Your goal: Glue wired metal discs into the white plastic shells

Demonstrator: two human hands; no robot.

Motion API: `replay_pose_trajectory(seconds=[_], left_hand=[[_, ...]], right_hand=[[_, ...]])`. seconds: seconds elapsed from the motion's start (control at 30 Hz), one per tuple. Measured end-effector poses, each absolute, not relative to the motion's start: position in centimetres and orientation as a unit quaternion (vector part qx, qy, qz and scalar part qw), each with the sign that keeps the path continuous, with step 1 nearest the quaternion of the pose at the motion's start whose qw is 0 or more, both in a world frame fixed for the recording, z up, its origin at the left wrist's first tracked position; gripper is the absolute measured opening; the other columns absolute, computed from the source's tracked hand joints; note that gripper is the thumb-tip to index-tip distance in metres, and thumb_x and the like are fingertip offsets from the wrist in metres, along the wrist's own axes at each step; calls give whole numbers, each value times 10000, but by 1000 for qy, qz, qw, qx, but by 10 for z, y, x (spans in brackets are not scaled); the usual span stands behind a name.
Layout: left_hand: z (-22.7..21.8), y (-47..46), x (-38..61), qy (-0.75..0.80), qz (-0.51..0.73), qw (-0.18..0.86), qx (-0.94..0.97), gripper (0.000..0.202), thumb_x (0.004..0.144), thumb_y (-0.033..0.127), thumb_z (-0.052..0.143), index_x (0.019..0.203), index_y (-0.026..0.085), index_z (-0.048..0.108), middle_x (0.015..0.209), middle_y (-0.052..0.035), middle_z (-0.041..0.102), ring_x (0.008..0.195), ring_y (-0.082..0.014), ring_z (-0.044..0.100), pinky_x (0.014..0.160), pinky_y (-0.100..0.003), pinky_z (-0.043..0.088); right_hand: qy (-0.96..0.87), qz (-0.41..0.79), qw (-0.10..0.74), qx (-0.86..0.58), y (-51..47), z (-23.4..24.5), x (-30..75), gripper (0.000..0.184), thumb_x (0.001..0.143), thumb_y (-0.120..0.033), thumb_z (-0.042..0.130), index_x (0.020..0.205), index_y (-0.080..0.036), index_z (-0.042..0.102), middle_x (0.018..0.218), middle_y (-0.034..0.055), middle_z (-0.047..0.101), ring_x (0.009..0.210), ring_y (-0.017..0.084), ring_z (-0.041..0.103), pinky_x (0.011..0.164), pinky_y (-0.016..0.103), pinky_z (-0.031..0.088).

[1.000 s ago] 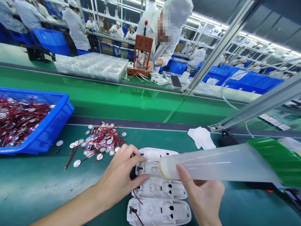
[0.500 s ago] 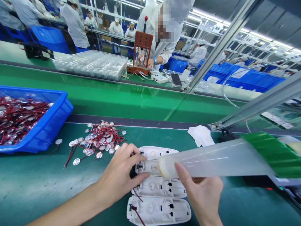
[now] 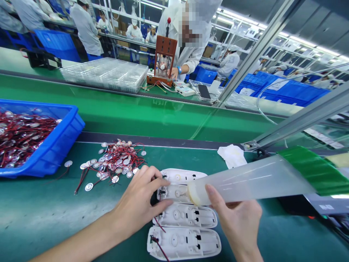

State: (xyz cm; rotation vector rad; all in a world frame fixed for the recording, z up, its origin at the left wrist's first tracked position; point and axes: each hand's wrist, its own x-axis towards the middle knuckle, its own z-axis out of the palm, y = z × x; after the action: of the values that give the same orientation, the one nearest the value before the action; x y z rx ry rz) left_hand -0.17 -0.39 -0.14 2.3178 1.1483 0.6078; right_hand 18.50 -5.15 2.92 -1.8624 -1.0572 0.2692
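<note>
Since the earlier frame, the translucent dispensing tube with a green band (image 3: 253, 180) has tilted, its far end rising while its tip edges right along the second white plastic housing shell (image 3: 176, 191). That shell lies in a column of four white shells on the dark green desk (image 3: 40, 214), directly before the person. The right hand (image 3: 237, 222) is closed around the tube near its tip, index finger laid along it. The left hand (image 3: 139, 205) rests with fingers loosely curled on the left end of the same shell, pinning it down.

Left of the shells lies a loose pile of silver discs with red wires (image 3: 116, 163). A blue plastic bin (image 3: 54, 145) of the same parts sits further left. A crumpled white cloth (image 3: 231, 154) lies behind the tube.
</note>
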Motion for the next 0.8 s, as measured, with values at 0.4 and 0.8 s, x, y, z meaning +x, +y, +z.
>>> replay_pose_trajectory(seconds=[0.4, 0.8], left_hand=[[-2, -5, -1, 419, 227, 239, 846, 240, 780, 339, 566, 1004, 255, 551, 936, -17, 484, 847, -155, 420, 740, -324, 370], [-1, -5, -1, 420, 228, 239, 845, 237, 781, 315, 568, 1009, 256, 547, 930, -11, 480, 846, -153, 414, 753, -328, 358]], right_hand=[[-428, 108, 457, -772, -51, 30, 183, 523, 590, -645, 597, 573, -122, 592, 491, 36, 560, 472, 141, 537, 576, 260, 440], [-442, 102, 454, -767, -50, 29, 184, 528, 616, -650, 576, 552, -126, 590, 458, 31, 543, 445, 135, 528, 567, 255, 439]])
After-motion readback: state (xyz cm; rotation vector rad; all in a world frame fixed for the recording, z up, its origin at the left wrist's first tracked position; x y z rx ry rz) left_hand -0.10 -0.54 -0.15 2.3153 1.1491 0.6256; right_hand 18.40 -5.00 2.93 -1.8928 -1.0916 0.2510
